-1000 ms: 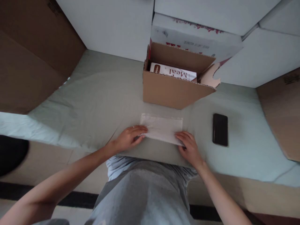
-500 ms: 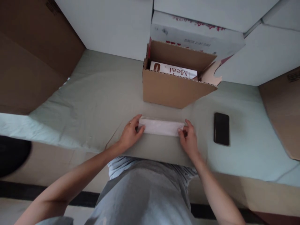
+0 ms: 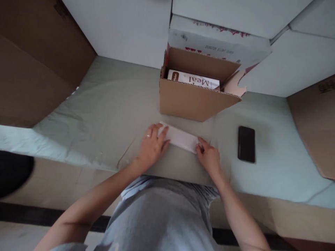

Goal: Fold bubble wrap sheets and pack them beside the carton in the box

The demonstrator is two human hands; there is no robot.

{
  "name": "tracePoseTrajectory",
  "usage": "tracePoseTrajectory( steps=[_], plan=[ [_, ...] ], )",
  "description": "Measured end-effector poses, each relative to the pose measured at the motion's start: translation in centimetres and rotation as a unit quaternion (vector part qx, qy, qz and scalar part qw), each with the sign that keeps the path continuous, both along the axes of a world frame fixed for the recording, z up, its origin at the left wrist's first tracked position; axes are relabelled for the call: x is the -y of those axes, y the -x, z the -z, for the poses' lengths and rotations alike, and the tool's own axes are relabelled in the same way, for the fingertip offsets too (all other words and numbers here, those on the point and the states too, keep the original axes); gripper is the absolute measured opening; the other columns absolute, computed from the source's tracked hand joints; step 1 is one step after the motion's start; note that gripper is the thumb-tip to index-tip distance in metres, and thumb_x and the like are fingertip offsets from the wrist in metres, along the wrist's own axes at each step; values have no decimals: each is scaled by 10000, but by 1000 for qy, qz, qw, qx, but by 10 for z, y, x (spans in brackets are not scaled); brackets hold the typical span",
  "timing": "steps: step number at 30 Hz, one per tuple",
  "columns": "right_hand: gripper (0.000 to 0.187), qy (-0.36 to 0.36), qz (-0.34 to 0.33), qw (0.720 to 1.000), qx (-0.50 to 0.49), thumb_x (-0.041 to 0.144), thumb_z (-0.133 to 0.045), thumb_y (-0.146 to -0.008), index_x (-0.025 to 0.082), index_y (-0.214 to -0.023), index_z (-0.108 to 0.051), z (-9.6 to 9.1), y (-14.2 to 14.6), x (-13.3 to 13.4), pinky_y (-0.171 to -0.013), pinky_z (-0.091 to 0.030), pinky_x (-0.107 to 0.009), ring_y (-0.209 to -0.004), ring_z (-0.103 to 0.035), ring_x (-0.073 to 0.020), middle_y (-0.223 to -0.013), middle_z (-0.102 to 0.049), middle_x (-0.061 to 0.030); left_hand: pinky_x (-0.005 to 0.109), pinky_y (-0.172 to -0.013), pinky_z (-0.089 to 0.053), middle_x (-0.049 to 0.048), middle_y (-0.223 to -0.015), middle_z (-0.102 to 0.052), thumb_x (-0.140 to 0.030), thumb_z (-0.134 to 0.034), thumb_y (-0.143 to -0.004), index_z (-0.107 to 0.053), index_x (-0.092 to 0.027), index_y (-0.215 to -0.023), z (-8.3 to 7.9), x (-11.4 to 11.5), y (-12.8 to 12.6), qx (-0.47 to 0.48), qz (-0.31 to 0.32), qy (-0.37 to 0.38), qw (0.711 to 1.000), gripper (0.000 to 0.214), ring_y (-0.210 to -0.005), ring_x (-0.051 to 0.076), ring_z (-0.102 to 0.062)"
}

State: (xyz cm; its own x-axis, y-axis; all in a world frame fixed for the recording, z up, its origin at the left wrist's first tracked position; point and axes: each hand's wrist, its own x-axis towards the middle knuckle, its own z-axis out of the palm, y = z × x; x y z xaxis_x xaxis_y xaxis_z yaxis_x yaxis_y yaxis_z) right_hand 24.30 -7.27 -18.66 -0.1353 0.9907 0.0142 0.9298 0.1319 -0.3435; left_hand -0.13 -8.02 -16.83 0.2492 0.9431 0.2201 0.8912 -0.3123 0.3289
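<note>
A flat white strip (image 3: 181,138), perhaps folded paper or a slim packet, lies slantwise on the cloth surface in front of me. Its left end is farther from my body than its right end. My left hand (image 3: 152,144), with a ring on one finger, has its fingers over the left end and its thumb at the near edge. At the right end, my right hand (image 3: 208,156) pinches the strip between thumb and fingers. Just beyond it stands an open cardboard box (image 3: 193,100). Inside that box is a white carton (image 3: 195,79) printed "Meal".
A black phone (image 3: 246,144) lies to the right on the pale green cloth (image 3: 112,101). Large brown boxes (image 3: 39,69) stand at the left and far right. White boxes (image 3: 125,31) form a wall behind. A dark round object (image 3: 14,174) is at lower left.
The white strip has turned from nearly level to slanting, its left end moving away from me. My left hand has shifted forward and more over the strip; my right hand stays at the right end.
</note>
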Motion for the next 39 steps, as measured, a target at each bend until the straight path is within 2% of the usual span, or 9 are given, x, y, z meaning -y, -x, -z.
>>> tracePoseTrajectory(
  steps=[4, 9, 12, 15, 20, 25, 31, 35, 39],
  plan=[
    [411, 86, 4, 994, -70, 333, -436, -878, 152, -1208, -601, -5, 12, 27, -503, -465, -296, -510, -611, -184, -675, -705, -65, 433, -1038, -362, 149, -1358, -484, -167, -439, -913, -469, -127, -1270, 6, 33, -30, -23, 188, 12, 982, 361, -1282, 286, -419],
    [383, 105, -71, 989, -81, 285, -418, -896, 192, -1230, -582, -9, 16, 60, -548, -515, -312, -530, -621, -185, -695, -701, -54, 452, -1097, -319, 171, -1322, -512, -142, -446, -893, -460, -74, -1273, 22, 41, -38, -16, 201, 63, 977, 386, -1274, 288, -438],
    [484, 50, -135, 985, -94, 287, -497, -877, 217, -1353, -443, -13, 9, 62, -803, -544, -406, -946, -646, -247, -1048, -669, -124, 451, -1086, -350, 179, -1290, -536, -157, -452, -882, -468, -77, -1261, 22, 37, -22, 46, 243, 69, 966, 387, -1264, 274, -451],
    [610, 4, -222, 972, -81, 261, -576, -834, 232, -1402, -356, -11, 6, 57, -1022, -411, -518, -1342, -341, -308, -1429, -379, -164, 441, -1072, -380, 163, -1269, -561, -143, -417, -861, -475, -108, -1253, 21, 35, -3, 125, 291, 82, 945, 398, -1243, 240, -474],
    [414, -40, -329, 937, -108, 104, -481, -823, 225, -1217, -526, 5, 16, 55, -998, -438, -497, -1252, -446, -258, -1296, -523, -119, 449, -1087, -360, 159, -1288, -543, -172, -458, -764, -427, -119, -1304, 21, 40, 13, 192, 334, 103, 917, 543, -1247, 247, -465],
    [328, -18, -280, 938, -205, 136, -500, -816, 212, -1133, -538, 5, 23, 51, -926, -476, -478, -1052, -567, -231, -1084, -636, -90, 423, -1010, -430, 178, -1259, -543, -260, -527, -829, -497, -112, -1245, 23, 47, 11, 168, 249, 129, 945, 443, -1217, 270, -485],
    [386, -56, -132, 959, -245, 198, -497, -886, 241, -1266, -448, 3, 29, 53, -853, -520, -430, -1012, -590, -219, -1076, -617, -100, 301, -845, -493, 82, -1031, -672, -292, -478, -918, -592, -159, -1154, 20, 42, -3, 331, 85, 166, 925, 294, -920, 165, -626],
    [520, -134, -212, 955, -160, 241, -570, -853, 262, -1340, -389, 2, 33, 52, -991, -429, -510, -1249, -452, -272, -1279, -537, -115, 223, -595, -443, -16, -701, -593, -300, -496, -889, -505, -162, -1298, 15, 30, -13, 344, -18, 223, 912, 432, -580, 103, -516],
    [536, -77, -287, 953, -56, 276, -528, -870, 204, -1378, -376, 2, 40, 44, -1040, -376, -520, -1326, -364, -277, -1365, -498, -124, 203, -526, -377, -63, -577, -471, -229, -502, -840, -456, -138, -1336, 11, 16, -18, 351, -60, 282, 891, 507, -513, 92, -440]
  ],
)
